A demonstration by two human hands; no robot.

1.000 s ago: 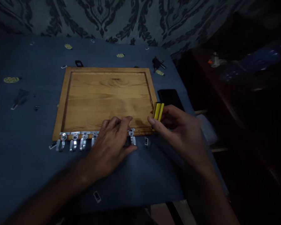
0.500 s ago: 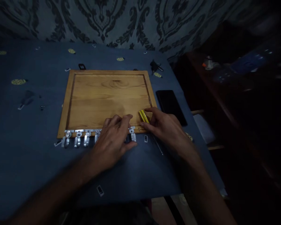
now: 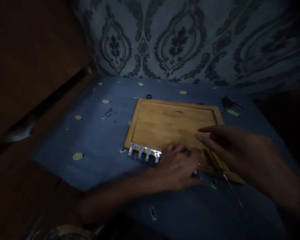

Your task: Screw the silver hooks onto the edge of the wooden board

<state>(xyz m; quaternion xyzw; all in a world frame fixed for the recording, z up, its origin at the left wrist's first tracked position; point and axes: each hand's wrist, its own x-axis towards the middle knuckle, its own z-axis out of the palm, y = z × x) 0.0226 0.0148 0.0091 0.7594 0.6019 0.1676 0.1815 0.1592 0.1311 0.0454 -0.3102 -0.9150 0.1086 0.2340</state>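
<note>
A wooden board (image 3: 162, 125) with a raised rim lies on the blue cloth, a metal hook rail (image 3: 148, 154) along its near edge. My left hand (image 3: 176, 166) grips that rail, fingers curled over it and thumb at its near side, hiding its middle and right part. At the board's right end, a screwdriver (image 3: 223, 171) with a yellow handle lies with its shaft sticking out past the near edge. My right hand (image 3: 245, 158) hovers over the handle, thumb and index finger spread, nothing seen between them. Both hands are blurred.
Patterned wallpaper (image 3: 180, 40) rises behind the cloth (image 3: 97, 173). A dark clip-like object (image 3: 230, 103) lies beyond the board's far right corner. Small loose parts (image 3: 115, 121) lie left of the board. Brown furniture (image 3: 35, 66) stands at the left.
The view has swung left, so the board appears further right. My right thumb and index finger have come off the yellow handle and spread apart. My left hand stays on the rail.
</note>
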